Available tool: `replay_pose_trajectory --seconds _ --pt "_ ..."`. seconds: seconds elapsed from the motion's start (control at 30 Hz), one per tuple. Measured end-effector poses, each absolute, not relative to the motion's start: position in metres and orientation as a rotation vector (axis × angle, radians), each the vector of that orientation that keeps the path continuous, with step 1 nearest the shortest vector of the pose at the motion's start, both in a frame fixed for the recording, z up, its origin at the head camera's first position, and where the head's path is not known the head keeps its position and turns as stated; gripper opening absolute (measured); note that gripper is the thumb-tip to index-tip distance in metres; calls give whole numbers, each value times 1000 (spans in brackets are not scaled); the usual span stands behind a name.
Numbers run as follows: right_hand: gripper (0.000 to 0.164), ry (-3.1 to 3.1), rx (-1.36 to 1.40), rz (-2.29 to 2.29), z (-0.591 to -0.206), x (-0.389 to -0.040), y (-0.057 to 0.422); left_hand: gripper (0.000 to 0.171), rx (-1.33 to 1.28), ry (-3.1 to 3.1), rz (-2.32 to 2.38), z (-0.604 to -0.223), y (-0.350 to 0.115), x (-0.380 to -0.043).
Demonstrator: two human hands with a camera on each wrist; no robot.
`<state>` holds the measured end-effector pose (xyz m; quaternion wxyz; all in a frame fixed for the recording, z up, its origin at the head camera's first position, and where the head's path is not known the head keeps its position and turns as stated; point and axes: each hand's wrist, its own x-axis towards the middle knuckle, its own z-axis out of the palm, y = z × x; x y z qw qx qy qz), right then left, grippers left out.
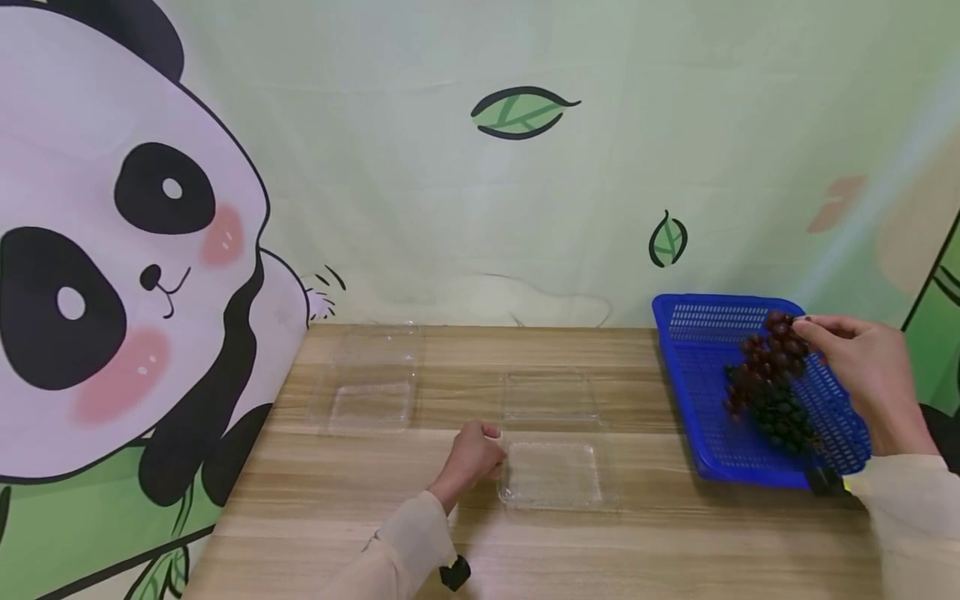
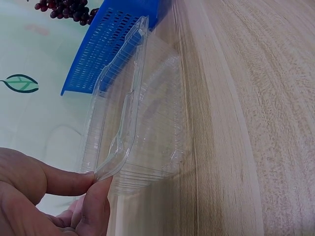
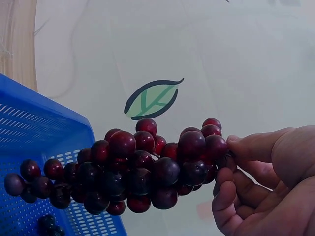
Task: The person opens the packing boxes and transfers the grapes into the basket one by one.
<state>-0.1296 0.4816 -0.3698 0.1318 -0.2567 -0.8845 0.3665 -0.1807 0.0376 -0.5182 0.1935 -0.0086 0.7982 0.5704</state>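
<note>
From my right hand hangs a bunch of dark red grapes, pinched at its top end between thumb and fingers. The bunch is over a blue plastic basket. Below it, a bunch of dark green grapes lies in the basket. My left hand pinches the rim of a clear plastic container between thumb and finger. That container stands on the table with its lid folded back, its hollow facing up.
A second clear plastic container stands open at the back left of the wooden table. Behind the table hangs a cloth backdrop printed with a panda and leaves. The basket is at the table's right, close to the backdrop.
</note>
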Motion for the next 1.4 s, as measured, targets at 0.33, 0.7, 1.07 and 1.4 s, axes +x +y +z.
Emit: replay_pose_trajectory --seconds 0.33,0.7,1.07,1.4 --pt "65 -2528 -665 1328 -367 -149 489 31 -16 2251 1600 -520 36 -181" --pt "55 -2455 -687 1408 -372 -172 490 32 -9 2231 1621 -520 36 -181" --pt "35 -2348 -750 1556 -385 -194 492 30 -35 2234 1626 -517 38 -180" --pt "14 -2143 -829 1723 -397 -215 487 29 -51 2213 1635 -517 38 -179"
